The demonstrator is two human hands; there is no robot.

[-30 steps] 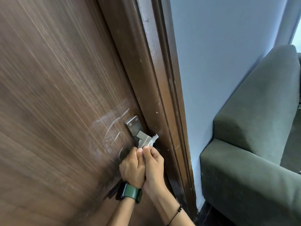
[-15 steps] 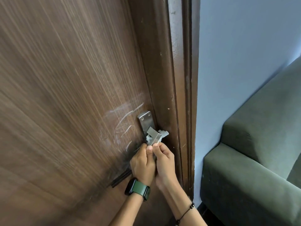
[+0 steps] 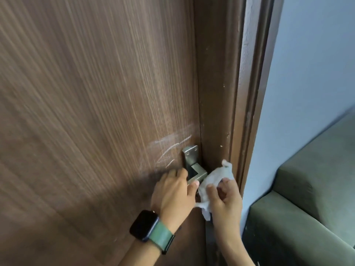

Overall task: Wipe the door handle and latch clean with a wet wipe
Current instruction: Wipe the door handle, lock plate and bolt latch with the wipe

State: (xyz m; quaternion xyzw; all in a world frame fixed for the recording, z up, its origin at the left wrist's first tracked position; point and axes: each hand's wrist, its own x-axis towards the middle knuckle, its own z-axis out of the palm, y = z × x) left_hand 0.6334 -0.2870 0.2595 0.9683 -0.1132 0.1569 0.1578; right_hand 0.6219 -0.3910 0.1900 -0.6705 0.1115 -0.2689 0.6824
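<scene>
Your left hand (image 3: 173,191) sits on the door handle (image 3: 196,172), the square grey metal piece mounted near the closing edge of the brown wooden door (image 3: 92,104). The fingers of that hand curl around the handle's lower part from the side away from the frame, the thumb tip resting against the handle's bottom edge, so the hand is grasping the handle. The handle's mounting plate, with two screws at its top, stands clear just above your knuckles. Your right hand (image 3: 223,200) is just beside the handle on the frame side, fingers pinched closed on the wet wipe (image 3: 215,181). The wipe is a crumpled white wad; its upper part bunches against the handle's outer corner and touches it, one tip poking up toward the door frame (image 3: 217,93), while a lower tail hangs out below your fingers between the two hands. The latch itself is hidden behind the hands and wipe, so you cannot tell its state from here. Pale scratch marks (image 3: 169,148) streak the door face just above and beside the handle, on the side away from the frame. On your left wrist, below the handle, sits a dark watch (image 3: 144,226) on a green strap. Beyond the frame from the handle there is a pale blue wall (image 3: 307,73) and, lower down, a green sofa (image 3: 311,198) set against it.
</scene>
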